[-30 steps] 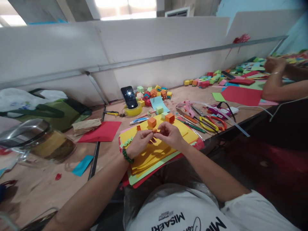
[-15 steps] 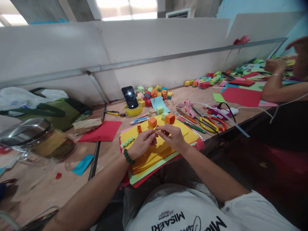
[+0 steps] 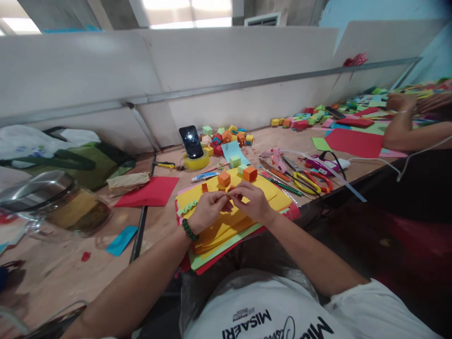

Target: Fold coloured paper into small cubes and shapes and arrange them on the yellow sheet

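Observation:
Above a stack of yellow paper sheets, my left hand and my right hand meet with thumbs and forefingers pinched. Between the fingertips shows a small orange paper piece, mostly hidden, so its shape is unclear. Just beyond the fingers sit two orange paper cubes, a left one and a right one. Behind them are a light green paper cube and a second, paler one. A zigzag-folded green paper strip lies left of my left hand.
A phone leans on a yellow tape roll, near a pile of paper cubes. At right lie a pink glue gun, yellow-handled scissors and pliers. A glass jar stands left. A co-worker's arm rests far right.
My fingertips have shifted slightly around the small orange paper piece, both hands staying together over the sheets. At far right, the co-worker's raised hand has come down to the table.

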`<state>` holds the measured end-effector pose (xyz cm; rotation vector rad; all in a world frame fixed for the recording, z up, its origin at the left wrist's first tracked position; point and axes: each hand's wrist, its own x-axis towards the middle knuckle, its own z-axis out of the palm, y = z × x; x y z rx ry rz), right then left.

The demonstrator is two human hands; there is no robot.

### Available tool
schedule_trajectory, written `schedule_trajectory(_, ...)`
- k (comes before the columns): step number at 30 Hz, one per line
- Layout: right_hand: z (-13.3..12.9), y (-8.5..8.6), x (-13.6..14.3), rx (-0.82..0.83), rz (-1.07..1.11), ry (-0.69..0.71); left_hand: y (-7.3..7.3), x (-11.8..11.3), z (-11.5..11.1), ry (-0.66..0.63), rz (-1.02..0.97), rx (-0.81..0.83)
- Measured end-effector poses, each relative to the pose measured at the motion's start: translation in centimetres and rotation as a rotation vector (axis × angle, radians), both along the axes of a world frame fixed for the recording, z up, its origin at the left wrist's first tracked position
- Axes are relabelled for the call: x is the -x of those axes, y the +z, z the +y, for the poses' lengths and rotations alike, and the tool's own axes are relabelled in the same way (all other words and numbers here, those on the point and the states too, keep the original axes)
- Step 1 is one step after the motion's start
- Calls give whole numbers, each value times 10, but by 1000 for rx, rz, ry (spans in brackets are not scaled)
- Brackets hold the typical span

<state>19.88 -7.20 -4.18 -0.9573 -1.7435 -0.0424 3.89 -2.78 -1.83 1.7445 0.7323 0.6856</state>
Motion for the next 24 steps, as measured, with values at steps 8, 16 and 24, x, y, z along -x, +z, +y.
schedule_trajectory(8,1,-2,0,-70,-272,-26,-1,1,1,52,-78,117)
schedule_trajectory(16,-6,2,-5,35,24,120,9,3,-1,-7,-57,-15)
schedule_trajectory(24,-1,3,0,392,413,155,8,4,-2,26,66,-276)
